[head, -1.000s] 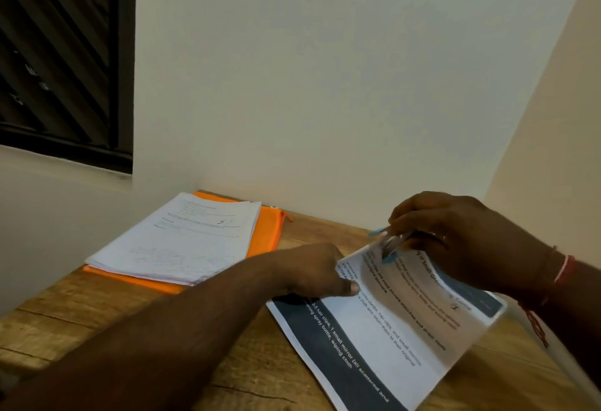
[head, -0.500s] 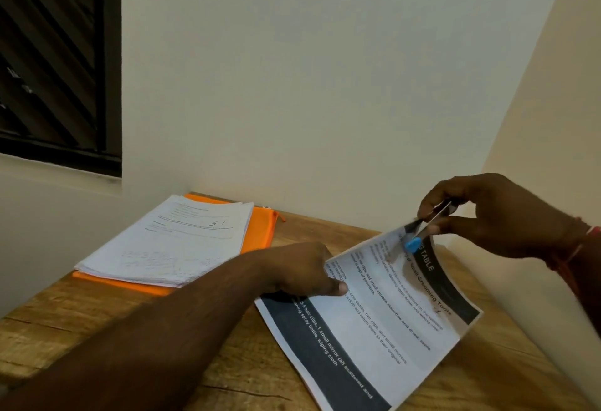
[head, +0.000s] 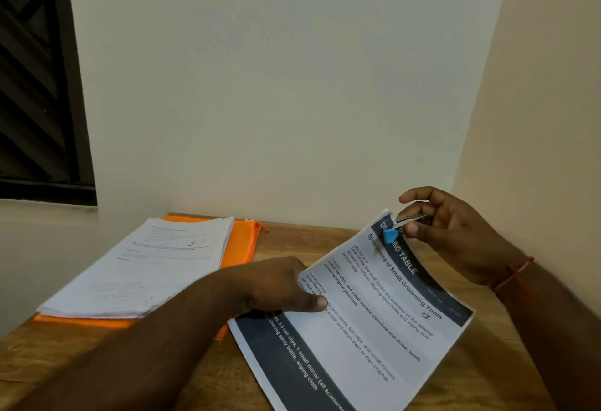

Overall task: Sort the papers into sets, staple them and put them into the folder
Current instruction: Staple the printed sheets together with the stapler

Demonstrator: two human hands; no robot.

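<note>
A printed paper set [head: 367, 323] with dark header bands lies tilted on the wooden table [head: 481, 388], its far corner lifted. My left hand [head: 279, 287] pins its left edge with thumb on the sheet. My right hand [head: 455, 232] holds a small metal stapler with a blue tip [head: 395, 232] clamped over the paper's top corner. A stack of white papers [head: 146, 267] rests on an orange zip folder [head: 240, 241] at the left.
Walls close the table in behind and on the right. A dark window [head: 35, 85] sits at the upper left. Bare wood shows between the folder and the printed set.
My right hand has shifted with the stapler from the middle of the sheet's top edge to its far corner. The paper has turned slightly. The left hand stays put.
</note>
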